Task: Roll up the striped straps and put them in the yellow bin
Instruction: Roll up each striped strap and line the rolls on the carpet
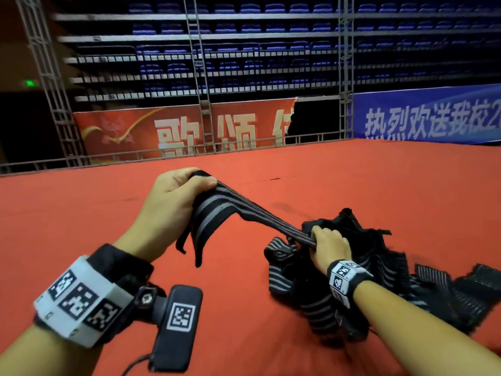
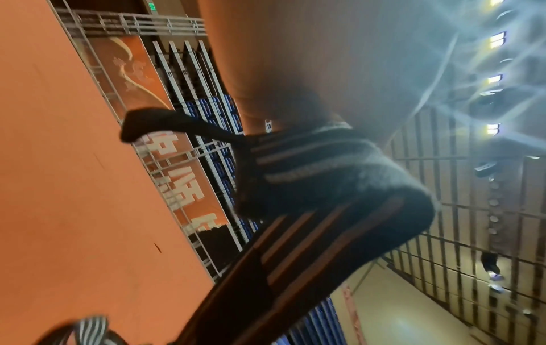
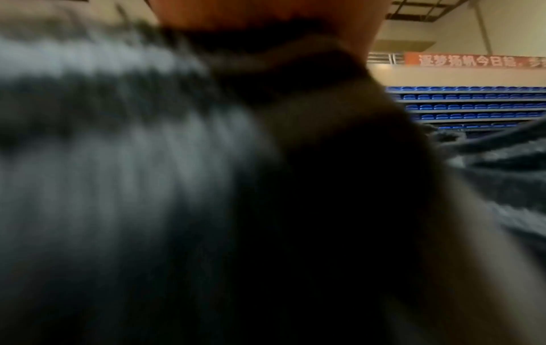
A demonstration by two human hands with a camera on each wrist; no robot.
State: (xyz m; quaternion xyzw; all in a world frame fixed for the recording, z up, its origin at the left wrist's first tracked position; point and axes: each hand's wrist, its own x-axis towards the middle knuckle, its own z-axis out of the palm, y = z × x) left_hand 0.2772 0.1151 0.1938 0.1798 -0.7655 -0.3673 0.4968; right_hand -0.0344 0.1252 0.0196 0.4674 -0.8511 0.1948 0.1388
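Two hands on one strap: my left hand (image 1: 173, 194) is raised above the red carpeted platform (image 1: 379, 180), its fingers and thumb curled round the upper end of the striped strap (image 1: 244, 210), and my right hand (image 1: 329, 246) sits lower and to the right, fingers closed round the same strap where it runs down into the heap of straps (image 1: 379, 272). That heap lies on the platform toward its near right side, and my right hand is resting on or just over it; I cannot tell which.

The stretch between my hands is pulled fairly taut, and its long axis slopes from upper left at my left hand down to lower right at my right hand. A free flap with grey stripes hangs down from my left grip, along with a thin dark tail. In the left wrist view the strap (image 2: 319, 191) wraps close under my palm and runs away toward the bottom of the picture. The right wrist view is too blurred to show more than dark striped cloth pressed close.

I judge the strap is being drawn clear of the heap so that rolling can begin from the end in my left hand. My left hand is the nearer to that free end, so the roll would travel down the slope toward my right.

No yellow bin shows in any view.
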